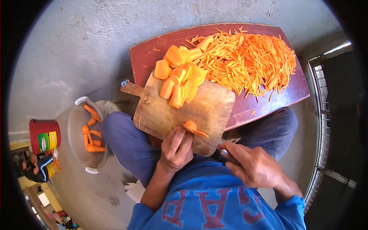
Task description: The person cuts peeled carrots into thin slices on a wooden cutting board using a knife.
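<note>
My left hand (176,149) is at the near edge of the wooden cutting board (153,115), its fingers closed on a carrot (190,125) that is mostly hidden by them. A thin carrot slice (201,134) leans out beside it. In my right hand (255,165) is a knife (227,154), gripped by the handle; its blade lies low over the board, beside the carrot. Flat carrot slices (183,82) are heaped on the far left part of the board. Beyond them spreads a large pile of carrot strips (253,61).
The board rests on a dark red table (264,111), its handle pointing left. On the floor to the left stands a grey tub (73,134) with several peeled carrots (92,140). Behind it is a red bucket (34,136). Another person (38,168) is farther off at left.
</note>
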Motion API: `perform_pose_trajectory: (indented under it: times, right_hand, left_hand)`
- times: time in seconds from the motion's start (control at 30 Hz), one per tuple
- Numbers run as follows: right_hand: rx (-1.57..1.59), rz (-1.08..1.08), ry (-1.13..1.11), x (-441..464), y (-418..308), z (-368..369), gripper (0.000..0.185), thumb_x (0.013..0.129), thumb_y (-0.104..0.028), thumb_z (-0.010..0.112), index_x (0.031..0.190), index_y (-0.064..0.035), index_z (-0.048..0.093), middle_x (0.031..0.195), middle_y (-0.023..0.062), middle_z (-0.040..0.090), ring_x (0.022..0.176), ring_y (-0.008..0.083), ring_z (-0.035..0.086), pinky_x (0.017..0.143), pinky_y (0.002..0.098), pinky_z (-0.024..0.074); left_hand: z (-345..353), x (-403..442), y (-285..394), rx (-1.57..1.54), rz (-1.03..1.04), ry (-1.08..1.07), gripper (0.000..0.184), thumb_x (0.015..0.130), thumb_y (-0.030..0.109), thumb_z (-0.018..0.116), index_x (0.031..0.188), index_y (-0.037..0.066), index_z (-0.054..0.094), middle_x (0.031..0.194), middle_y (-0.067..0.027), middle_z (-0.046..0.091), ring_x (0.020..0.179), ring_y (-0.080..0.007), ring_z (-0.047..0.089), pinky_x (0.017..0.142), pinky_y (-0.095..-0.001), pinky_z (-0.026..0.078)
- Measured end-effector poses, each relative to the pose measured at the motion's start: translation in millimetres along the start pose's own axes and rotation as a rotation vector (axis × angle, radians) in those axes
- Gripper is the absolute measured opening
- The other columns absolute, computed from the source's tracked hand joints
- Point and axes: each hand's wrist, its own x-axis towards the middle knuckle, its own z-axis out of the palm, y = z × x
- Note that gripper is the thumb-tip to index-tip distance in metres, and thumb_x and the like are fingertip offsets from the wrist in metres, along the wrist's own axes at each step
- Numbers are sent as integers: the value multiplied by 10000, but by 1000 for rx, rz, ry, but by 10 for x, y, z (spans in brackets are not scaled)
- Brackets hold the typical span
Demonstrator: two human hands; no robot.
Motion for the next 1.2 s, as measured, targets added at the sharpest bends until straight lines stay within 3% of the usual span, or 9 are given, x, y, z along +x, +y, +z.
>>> perform_pose_trajectory:
  times: [0.1,0.3,0.6,0.73,0.77,0.93,1.1,1.2]
  right_hand:
    - [-21,12,-31,-96,-100,-48,509,1072,-132,740,1524,-2,546,1138,232,759,897,475,778,719,539,652]
    - [-66,2,-54,-42,-121,-33,525,1068,-120,742,1531,14,535,1096,232,750,868,468,772,705,541,645]
    - [-61,-92,51,326,274,294,485,1063,-110,720,1485,36,530,1044,302,746,829,508,754,656,575,613]
    - [-13,-133,60,524,556,379,484,1055,-115,721,1474,53,548,1053,326,762,925,537,757,775,575,625]
    - [4,-109,78,526,562,358,510,1040,-101,726,1497,46,555,1059,332,765,970,540,759,823,575,621]
    - [8,-65,29,440,324,86,587,1020,-89,756,1560,12,549,1144,302,764,971,507,773,812,564,627]
    - [-73,-60,-11,209,56,-48,552,1021,-86,781,1522,28,579,1238,255,784,959,468,802,767,519,663]
    - [-87,-66,-7,130,-3,-19,531,1023,-127,764,1496,-1,558,1045,262,748,869,495,770,710,567,637]
  left_hand:
    - [10,-45,-18,-21,4,-5,293,860,-98,760,1151,-107,796,1231,-268,721,1012,-465,786,865,-499,694]
    - [3,-62,-20,-10,6,-6,313,849,-96,762,1160,-100,796,1245,-278,718,1048,-464,793,886,-504,701]
    - [27,-13,-7,-1,32,-8,309,885,-107,764,1192,-90,790,1261,-253,707,1052,-442,791,890,-491,698]
    - [33,30,15,10,2,23,336,892,-104,856,1221,-49,811,1192,-222,732,964,-403,787,810,-459,677]
    - [23,21,23,6,-5,24,333,896,-94,861,1223,-46,812,1189,-220,733,960,-398,788,806,-452,675]
    - [13,-17,20,14,-43,33,314,905,-66,873,1212,-37,814,1163,-205,742,930,-371,793,789,-422,669]
    - [-8,-64,-8,14,-19,27,298,885,-87,805,1183,-81,804,1231,-231,713,989,-429,793,830,-474,694]
    - [-14,-58,-7,2,-16,11,295,867,-96,796,1161,-83,812,1254,-238,724,1016,-439,799,847,-480,696]
